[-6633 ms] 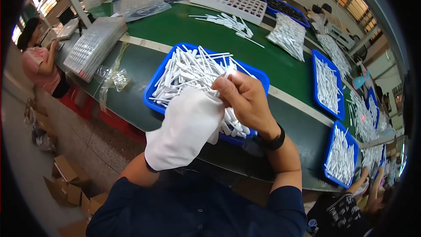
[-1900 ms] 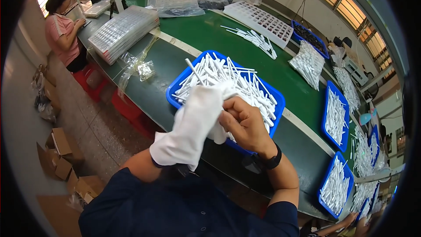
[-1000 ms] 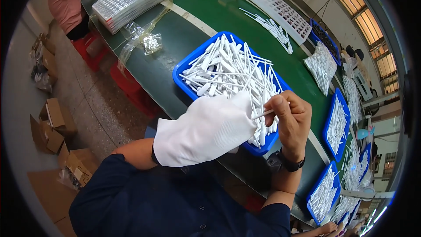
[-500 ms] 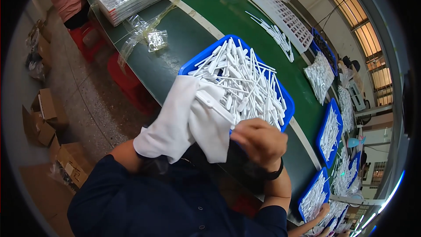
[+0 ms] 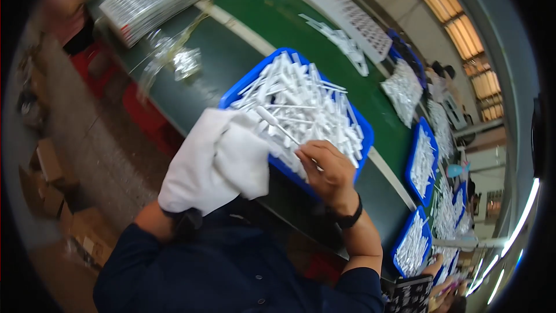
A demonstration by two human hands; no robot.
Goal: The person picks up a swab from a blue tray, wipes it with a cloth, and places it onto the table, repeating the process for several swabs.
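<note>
A white cloth [image 5: 217, 159] covers my left hand entirely, so its fingers are hidden; only the left forearm [image 5: 155, 220] shows below it. My right hand [image 5: 331, 173], with a dark band at its wrist, is closed in a pinch at the near side of a blue tray [image 5: 231, 94]. Between its fingertips is the thin end of a white plastic stick [image 5: 285, 132], whose wider end points up and left toward the cloth. Heaped in the tray are many similar white sticks [image 5: 301, 90]. The cloth overlaps the tray's near left corner.
Stacked clear plastic trays [image 5: 156, 3] and crumpled clear wrap [image 5: 186, 62] lie to the left on the table. Beyond are loose white sticks [image 5: 341, 43], a white perforated panel [image 5: 353, 20] and a filled bag [image 5: 402, 90]. More blue trays [image 5: 412, 243] stand right, near another person's arm.
The stick that lay against the cloth now reaches away from it, over the tray, in my right fingers. The cloth-covered hand has drawn back left. The whole view has shifted and blurred.
</note>
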